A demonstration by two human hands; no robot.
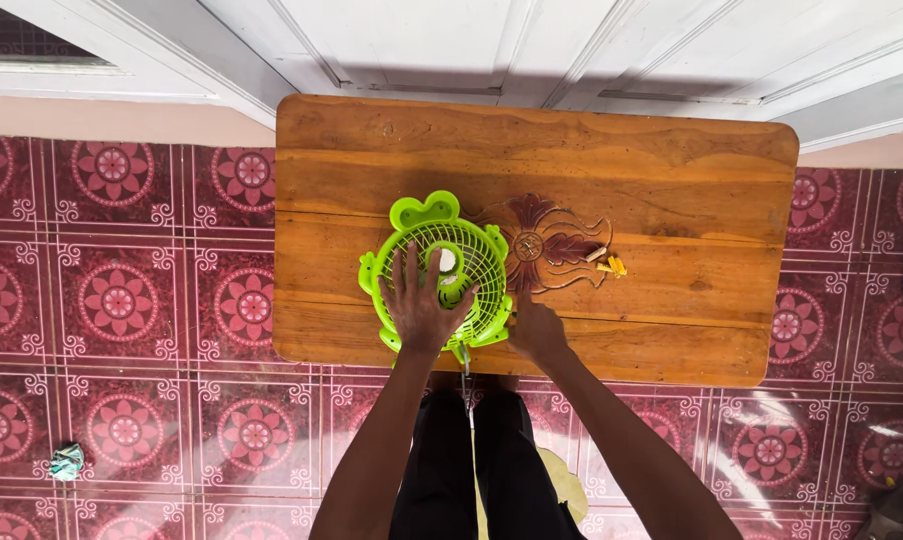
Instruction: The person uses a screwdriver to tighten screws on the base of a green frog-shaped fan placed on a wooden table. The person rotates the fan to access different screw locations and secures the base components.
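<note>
Here the left hand (419, 305) lies spread on the green fan (440, 270); the right hand (534, 330) pinches its edge.

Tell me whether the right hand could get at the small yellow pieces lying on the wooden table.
Probably yes. The right hand sits at the edge of the green plastic fan, and only bare wooden table lies between it and the small yellow pieces.

arms: bare to above the elbows, no sleeves in view
legs: black trousers (472, 470), at 6 o'clock
</note>
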